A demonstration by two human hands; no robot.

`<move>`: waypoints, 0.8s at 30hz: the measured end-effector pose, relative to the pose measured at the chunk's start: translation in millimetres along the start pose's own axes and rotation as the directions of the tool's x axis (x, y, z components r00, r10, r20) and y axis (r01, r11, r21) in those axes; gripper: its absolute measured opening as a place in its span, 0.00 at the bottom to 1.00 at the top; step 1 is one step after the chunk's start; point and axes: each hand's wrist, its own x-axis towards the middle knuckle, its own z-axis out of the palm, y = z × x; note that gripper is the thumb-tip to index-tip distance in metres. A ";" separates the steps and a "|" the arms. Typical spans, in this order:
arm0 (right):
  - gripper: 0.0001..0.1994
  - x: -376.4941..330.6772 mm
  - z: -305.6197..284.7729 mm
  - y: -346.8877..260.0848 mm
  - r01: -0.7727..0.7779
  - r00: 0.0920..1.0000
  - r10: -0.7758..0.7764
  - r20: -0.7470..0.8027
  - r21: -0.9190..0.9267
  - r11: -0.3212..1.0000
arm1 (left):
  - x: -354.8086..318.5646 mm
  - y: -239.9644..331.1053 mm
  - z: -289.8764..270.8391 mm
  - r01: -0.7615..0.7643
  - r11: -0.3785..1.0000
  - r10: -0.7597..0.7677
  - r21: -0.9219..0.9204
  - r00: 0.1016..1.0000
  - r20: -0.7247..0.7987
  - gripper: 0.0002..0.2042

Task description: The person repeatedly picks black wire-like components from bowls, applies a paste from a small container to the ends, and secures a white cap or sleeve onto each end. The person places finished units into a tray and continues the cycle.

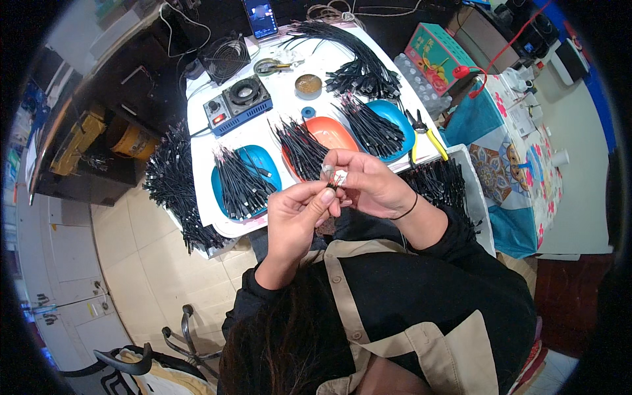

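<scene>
Hands meet just above the surface (289, 112) edge: left hand (299, 210) and right hand (368, 181) fingers pinch one small black connector lead (331, 186) between them, mid-assembly i'd say; next needs a steady seat

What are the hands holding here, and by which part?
Both hands, left hand and right hand, pinch a small black cable piece between their fingertips; which part they grip cannot be told.

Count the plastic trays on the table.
3: a blue tray on the left, an orange tray in the middle, a blue tray on the right. Cables might hide others.
</scene>
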 end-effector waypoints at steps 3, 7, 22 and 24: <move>0.08 2.0 -2.0 5.8 0.033 0.998 -0.032 -0.044 0.017 0.999 | 2.7 -3.3 -1.7 0.022 0.999 -0.022 -0.042 1.000 -0.006 0.07; 0.12 6.1 -8.2 8.4 -0.006 0.998 0.006 -0.057 0.006 1.000 | 5.8 -4.4 -3.7 0.066 0.993 -0.066 -0.097 0.998 0.003 0.07; 0.11 0.8 -15.6 17.6 0.167 0.982 -0.178 -0.068 -0.148 0.975 | -10.5 -6.5 -5.4 0.015 0.999 -0.017 -0.051 0.999 -0.039 0.07; 0.13 -5.2 -18.5 8.1 0.182 0.962 -0.247 -0.114 -0.403 0.897 | -12.9 -4.5 -7.4 0.027 1.000 -0.027 -0.008 0.998 -0.054 0.07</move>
